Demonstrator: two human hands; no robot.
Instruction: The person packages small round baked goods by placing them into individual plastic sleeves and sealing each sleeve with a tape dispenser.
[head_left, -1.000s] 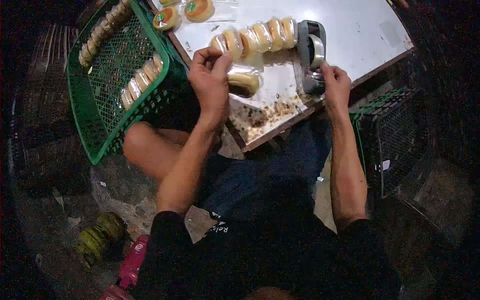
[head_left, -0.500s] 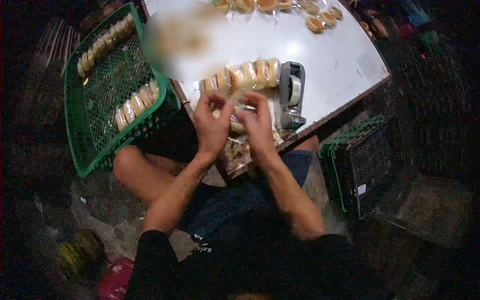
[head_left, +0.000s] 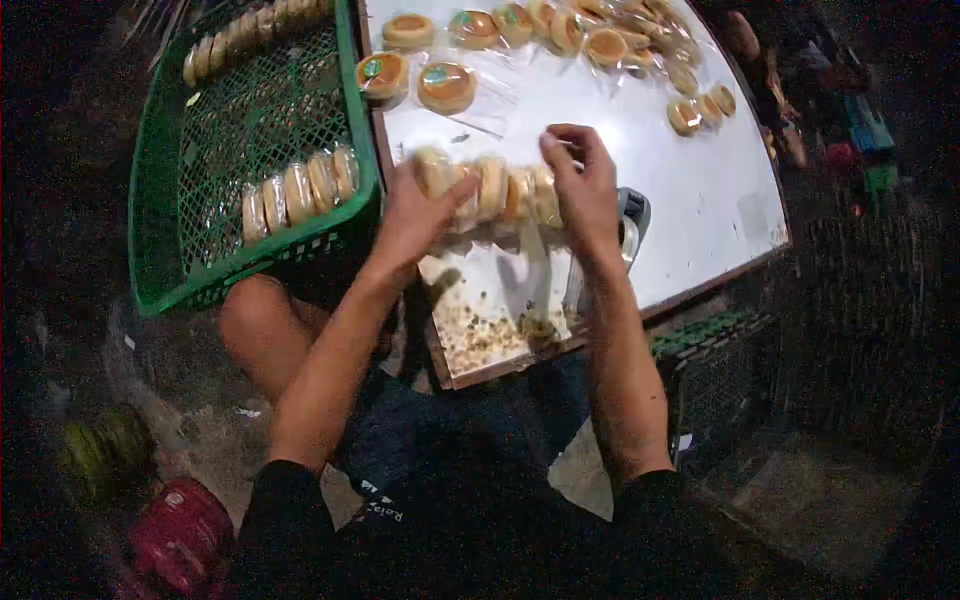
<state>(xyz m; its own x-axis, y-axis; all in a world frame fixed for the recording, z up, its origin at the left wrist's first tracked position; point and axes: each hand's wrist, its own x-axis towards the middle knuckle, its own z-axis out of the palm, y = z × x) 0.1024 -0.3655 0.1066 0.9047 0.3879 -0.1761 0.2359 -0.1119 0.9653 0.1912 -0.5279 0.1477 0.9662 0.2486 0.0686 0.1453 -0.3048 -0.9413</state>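
Note:
A row of round, flat buns in clear plastic [head_left: 492, 190] stands on edge on the white table, faces turned sideways. My left hand [head_left: 415, 215] is closed around the row's left end, thumb across the front. Beside the right end, my right hand [head_left: 588, 190] is raised with fingers curled and thumb tip close to the index tip; whatever may be between them is too small to make out. Behind my right wrist, a grey tape dispenser [head_left: 632, 212] is partly hidden.
Several wrapped buns [head_left: 447, 88], some with green labels, lie along the table's [head_left: 690, 230] far side. Left, a green crate [head_left: 250, 258] holds two rows of wrapped buns. Crumbs [head_left: 490, 335] cover the near corner. A dark crate [head_left: 715, 375] stands below, right.
My hands, close together over the near table corner before, have moved apart and farther forward, the left onto the bun row. The view has shifted, showing more of the far buns.

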